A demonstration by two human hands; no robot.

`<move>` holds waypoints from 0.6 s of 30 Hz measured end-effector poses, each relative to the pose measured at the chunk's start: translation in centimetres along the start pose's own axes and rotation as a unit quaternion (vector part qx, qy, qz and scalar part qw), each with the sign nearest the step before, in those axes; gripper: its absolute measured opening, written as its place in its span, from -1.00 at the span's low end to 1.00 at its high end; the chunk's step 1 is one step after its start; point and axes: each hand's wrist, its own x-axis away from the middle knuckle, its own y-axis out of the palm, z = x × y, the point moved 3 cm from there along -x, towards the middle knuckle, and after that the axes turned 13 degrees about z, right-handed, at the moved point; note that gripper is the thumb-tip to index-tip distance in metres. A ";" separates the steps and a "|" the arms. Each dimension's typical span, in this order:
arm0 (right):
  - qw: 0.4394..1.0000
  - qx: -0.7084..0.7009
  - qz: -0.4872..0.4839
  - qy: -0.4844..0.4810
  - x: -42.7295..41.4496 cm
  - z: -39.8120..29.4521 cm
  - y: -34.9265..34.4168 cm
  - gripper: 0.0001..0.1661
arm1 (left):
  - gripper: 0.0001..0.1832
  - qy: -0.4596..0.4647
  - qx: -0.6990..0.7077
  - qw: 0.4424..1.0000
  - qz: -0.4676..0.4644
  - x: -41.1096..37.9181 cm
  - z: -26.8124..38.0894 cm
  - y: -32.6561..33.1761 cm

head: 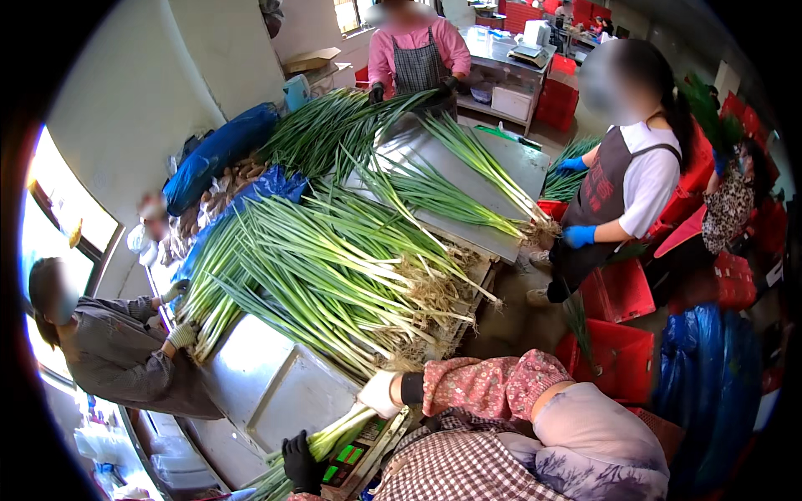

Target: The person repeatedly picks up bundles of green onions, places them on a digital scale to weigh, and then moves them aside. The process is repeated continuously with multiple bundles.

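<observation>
My left hand (301, 462), in a black glove, grips the green part of a bunch of long green onions (341, 432) at the bottom of the view. My right hand (379, 394), in a white glove, is closed around the pale stems of the same bunch. Part of a weighing scale (341, 463) with lit green displays shows just beneath the bunch. Beyond my hands, a shallow metal tray (307, 401) sits on the table. A large heap of green onions (326, 263) spreads past it, with the tangled roots facing right.
Co-workers stand at the left (125, 357), the far side (420, 56) and the right (620, 163), handling green onions. Red plastic crates (617, 351) and blue plastic sheeting (708, 376) lie to my right. A blue plastic bundle (219, 156) rests along the wall side.
</observation>
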 end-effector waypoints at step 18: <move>0.830 -0.043 0.548 0.093 11.6 14.4 -22.6 -0.23 | -0.62 0.410 -0.179 0.862 0.238 -43.2 25.1 -15.4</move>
